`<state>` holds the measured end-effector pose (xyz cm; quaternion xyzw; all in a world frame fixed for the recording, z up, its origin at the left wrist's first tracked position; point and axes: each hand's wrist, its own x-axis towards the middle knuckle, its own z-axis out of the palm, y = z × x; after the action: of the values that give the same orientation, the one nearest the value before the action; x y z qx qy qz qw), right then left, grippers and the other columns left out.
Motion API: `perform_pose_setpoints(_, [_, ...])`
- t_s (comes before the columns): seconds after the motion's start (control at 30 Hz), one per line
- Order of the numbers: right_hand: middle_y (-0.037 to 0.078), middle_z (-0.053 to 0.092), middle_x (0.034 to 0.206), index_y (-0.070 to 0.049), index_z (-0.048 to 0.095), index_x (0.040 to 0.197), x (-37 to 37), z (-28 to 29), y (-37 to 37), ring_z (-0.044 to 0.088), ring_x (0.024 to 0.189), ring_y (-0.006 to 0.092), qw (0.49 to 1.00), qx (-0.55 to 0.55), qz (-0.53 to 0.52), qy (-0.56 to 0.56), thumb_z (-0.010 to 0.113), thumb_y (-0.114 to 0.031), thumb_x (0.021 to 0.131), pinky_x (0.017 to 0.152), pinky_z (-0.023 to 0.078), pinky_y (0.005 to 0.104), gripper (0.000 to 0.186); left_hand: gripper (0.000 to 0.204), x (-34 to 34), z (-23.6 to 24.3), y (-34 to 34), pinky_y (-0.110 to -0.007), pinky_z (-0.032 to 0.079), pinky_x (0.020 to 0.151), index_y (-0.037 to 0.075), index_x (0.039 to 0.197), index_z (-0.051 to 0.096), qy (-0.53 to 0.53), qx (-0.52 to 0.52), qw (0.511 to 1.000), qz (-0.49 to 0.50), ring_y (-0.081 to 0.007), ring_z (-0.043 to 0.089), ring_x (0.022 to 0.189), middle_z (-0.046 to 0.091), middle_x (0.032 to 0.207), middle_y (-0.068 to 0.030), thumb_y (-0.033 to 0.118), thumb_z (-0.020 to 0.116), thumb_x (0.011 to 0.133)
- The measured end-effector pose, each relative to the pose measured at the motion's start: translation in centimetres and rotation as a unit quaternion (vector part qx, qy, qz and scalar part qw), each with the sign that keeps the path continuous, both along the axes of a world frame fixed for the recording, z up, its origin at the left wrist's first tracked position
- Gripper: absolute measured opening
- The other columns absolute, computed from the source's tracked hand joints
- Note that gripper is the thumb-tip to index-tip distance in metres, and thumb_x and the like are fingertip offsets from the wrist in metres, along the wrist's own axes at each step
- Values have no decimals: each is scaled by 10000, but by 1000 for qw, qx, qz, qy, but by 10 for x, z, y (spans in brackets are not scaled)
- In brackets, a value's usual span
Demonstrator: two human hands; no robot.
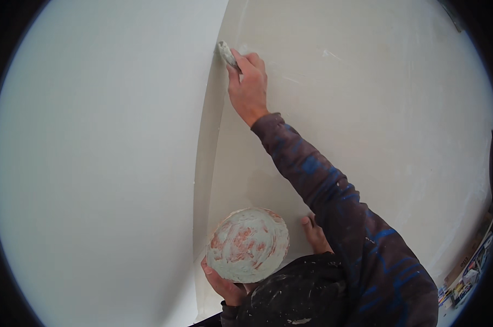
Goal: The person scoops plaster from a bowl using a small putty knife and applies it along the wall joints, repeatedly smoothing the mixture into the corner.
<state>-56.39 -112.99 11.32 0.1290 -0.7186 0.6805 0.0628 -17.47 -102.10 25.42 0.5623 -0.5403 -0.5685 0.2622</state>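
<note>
My right hand (249,82) reaches far out, pinching a small tool (228,54) smeared with whitish filler between thumb and fingers. The tool's end is at the seam where a white surface (110,136) meets a beige one (344,109). Its exact kind is hard to make out under the coating. Close to my body, my left hand (223,286) grips the lower left rim of a round reddish dish (248,245). Pale filler coats the dish, with red patches showing through. Part of the left hand is hidden beneath it.
A narrow shaded strip (208,147) follows the seam. What looks like a bare foot (315,235) shows between the dish and my right sleeve. At the lower right edge sit a cardboard box (468,260) and a cluster of small items (464,289).
</note>
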Motion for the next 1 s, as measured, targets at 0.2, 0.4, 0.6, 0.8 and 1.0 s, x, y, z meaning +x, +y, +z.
perform_pose_setpoints(0.2, [134,571,932,28,649,1305,4,10,-3,554,928,322,993,62,-30,100,668,23,884,797,495,408,421,711,-5,10,-3,-423,443,1067,-9,1365,424,-66,-31,995,-61,-250,541,1235,529,1321,-154,628,336,1064])
perform_pose_setpoints(0.4, [129,570,942,-10,660,1308,18,-2,7,558,921,327,987,64,65,134,654,32,889,801,501,410,421,694,8,-5,-7,-429,438,1078,0,1379,420,28,18,999,-18,-264,538,1256,526,1336,-159,614,326,1072])
perform_pose_setpoints(0.6, [147,573,995,28,654,1271,3,0,2,541,976,354,999,31,26,-13,644,3,889,865,483,458,383,702,13,-4,-6,-432,437,1078,-7,1383,423,22,17,1000,-10,-263,536,1256,530,1333,-157,615,320,1074])
perform_pose_setpoints(0.8, [136,588,951,2,682,1254,-5,-9,10,574,913,318,993,50,-35,101,667,15,896,787,500,414,359,722,-3,4,-4,-426,439,1068,-13,1368,432,-8,-2,1000,-25,-252,538,1240,531,1326,-155,634,322,1067])
perform_pose_setpoints(1.0, [144,578,993,36,653,1249,2,-2,24,549,959,347,995,32,71,61,658,36,873,834,492,437,376,722,6,-1,-4,-420,442,1063,-10,1357,437,27,36,999,5,-244,541,1230,534,1315,-150,640,325,1066])
